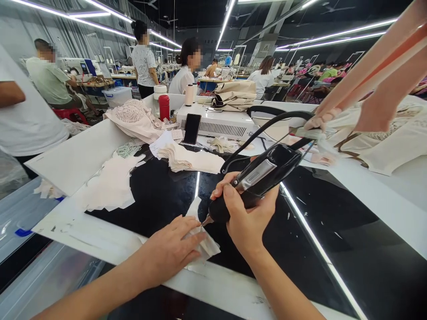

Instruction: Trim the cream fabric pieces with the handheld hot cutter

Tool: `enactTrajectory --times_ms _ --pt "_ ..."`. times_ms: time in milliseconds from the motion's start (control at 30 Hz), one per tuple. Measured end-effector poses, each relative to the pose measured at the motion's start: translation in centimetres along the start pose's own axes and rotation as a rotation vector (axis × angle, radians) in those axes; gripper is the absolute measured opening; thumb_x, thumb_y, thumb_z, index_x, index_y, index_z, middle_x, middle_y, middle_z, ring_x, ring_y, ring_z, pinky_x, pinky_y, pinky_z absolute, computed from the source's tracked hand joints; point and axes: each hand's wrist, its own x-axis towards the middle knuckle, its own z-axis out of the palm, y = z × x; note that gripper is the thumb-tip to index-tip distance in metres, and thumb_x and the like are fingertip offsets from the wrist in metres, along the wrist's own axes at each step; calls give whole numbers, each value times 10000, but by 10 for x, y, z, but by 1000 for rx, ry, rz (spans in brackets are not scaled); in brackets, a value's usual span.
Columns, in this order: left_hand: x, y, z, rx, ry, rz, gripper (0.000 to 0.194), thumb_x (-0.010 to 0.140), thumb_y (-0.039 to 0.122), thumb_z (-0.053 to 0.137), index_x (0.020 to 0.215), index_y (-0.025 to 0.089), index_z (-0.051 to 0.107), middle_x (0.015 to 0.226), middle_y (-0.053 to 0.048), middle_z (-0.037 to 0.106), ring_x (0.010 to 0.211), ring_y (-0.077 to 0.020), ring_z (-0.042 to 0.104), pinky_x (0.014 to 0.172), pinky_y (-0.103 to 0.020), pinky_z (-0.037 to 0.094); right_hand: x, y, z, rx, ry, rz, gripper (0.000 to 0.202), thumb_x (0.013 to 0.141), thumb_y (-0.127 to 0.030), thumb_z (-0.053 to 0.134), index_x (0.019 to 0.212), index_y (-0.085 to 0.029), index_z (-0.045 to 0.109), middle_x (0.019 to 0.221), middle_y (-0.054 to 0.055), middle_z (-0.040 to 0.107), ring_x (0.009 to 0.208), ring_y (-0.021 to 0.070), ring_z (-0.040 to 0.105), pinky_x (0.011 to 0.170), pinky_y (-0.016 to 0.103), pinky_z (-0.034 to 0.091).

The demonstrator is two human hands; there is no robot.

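Observation:
My right hand (248, 213) is wrapped round a black corded hand tool (267, 171) with a silver lever along its side. The tool slants down to the left, its narrow tip near a small pale fabric piece (210, 244) on the glossy black tabletop (160, 191). My left hand (173, 246) lies flat on that piece, fingers stretched out beside the tip. Whether the tip touches the fabric I cannot tell. Pinkish fabric strips (370, 75) are tied near the tool's upper end.
Behind the hands lies a stack of pale cut pieces (191, 158), with more cut fabric (110, 184) at left. A phone (192, 129) leans against a white vented box (213, 122), near a red bottle (164, 107). Lace garments (383, 133) cover the right side. Several people sit or stand beyond.

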Motion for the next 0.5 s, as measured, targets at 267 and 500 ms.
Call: enactTrajectory --times_ms 267,500 --pt "30 -51 -10 -153 -65 138 296 1036 70 424 1227 101 648 1288 -138 683 1238 -214 646 1101 -330 542 -1 0 -1 -8 5 4 361 798 -148 739 1016 -284 486 781 -101 657 536 94 617 518 257 564" --pt "26 -70 -8 -179 -150 121 345 1032 68 420 1270 141 659 1322 -115 685 1207 -203 668 1065 -323 555 -3 1 -4 -37 -5 -29 351 815 -167 729 1037 -282 483 798 -85 646 554 99 618 538 270 582"
